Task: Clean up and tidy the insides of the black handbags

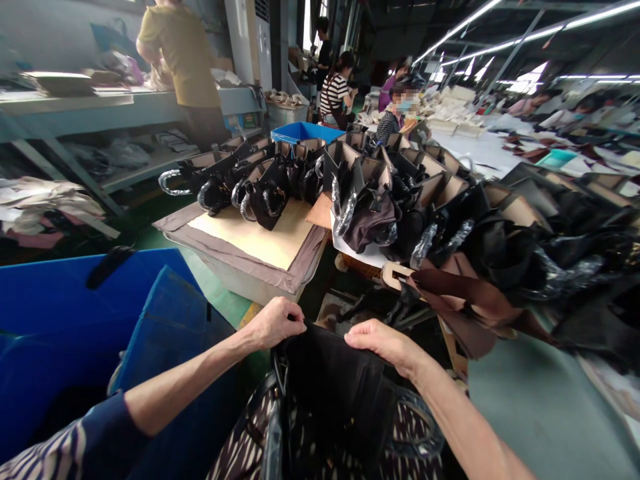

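A black bag (335,393) is at the bottom centre, its handles wrapped in clear plastic, in front of a brown-and-white patterned cloth (245,440). My left hand (280,323) pinches the bag's top edge at its left corner. Farther right on that same edge, my right hand (383,343) grips it between thumb and fingers. The bag's lower part runs down toward my lap, and its bottom is out of view.
Many black bags (375,213) stand on a table and on a cloth-covered bin (240,247) ahead. Blue containers (170,320) are at the left. Brown pieces (460,293) lie at the right, beside a grey-green surface (530,407). Several people work farther back.
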`<action>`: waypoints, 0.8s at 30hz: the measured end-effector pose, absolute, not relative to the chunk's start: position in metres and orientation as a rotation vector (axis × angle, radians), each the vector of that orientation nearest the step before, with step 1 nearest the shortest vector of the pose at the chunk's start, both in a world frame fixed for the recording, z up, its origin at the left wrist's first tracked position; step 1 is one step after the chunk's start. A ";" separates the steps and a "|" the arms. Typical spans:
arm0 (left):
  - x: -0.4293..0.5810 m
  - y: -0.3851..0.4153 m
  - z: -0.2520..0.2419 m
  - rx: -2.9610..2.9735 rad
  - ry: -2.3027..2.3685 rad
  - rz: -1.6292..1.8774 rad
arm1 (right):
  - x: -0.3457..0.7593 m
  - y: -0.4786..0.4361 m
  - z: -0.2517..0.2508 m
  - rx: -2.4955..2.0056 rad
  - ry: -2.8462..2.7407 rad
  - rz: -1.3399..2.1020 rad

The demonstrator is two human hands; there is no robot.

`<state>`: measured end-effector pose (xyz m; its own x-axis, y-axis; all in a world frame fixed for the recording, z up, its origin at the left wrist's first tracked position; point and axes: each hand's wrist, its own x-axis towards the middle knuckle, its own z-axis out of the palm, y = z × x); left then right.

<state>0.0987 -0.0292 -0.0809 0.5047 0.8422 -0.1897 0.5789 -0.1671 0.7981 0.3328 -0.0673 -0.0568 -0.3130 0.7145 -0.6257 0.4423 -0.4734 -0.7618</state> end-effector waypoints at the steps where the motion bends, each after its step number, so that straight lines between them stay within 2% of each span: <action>1: 0.099 -0.030 -0.082 1.855 1.183 0.382 | 0.331 -0.067 -0.054 -1.714 -1.527 1.826; 4: 0.099 -0.030 -0.083 1.856 1.194 0.383 | 0.320 -0.070 -0.046 -1.788 -1.701 1.556; 8: 0.099 -0.030 -0.080 1.870 1.221 0.370 | 0.301 -0.076 -0.040 -2.028 -2.136 0.843; 10: 0.100 -0.031 -0.077 1.861 1.235 0.367 | 0.293 -0.078 -0.040 -2.097 -2.260 0.645; 16: 0.105 -0.033 -0.070 1.845 1.222 0.368 | 0.270 -0.075 -0.049 -2.042 -2.463 0.380; 24: 0.102 -0.032 -0.070 1.872 1.089 0.383 | 0.261 -0.073 -0.058 -2.035 -2.476 0.302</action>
<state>0.1017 -0.0321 -0.0699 0.5624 0.8102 -0.1652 0.5289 -0.1988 0.8251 0.2610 -0.0729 -0.0577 -0.1990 0.9637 -0.1781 0.9782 0.1844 -0.0952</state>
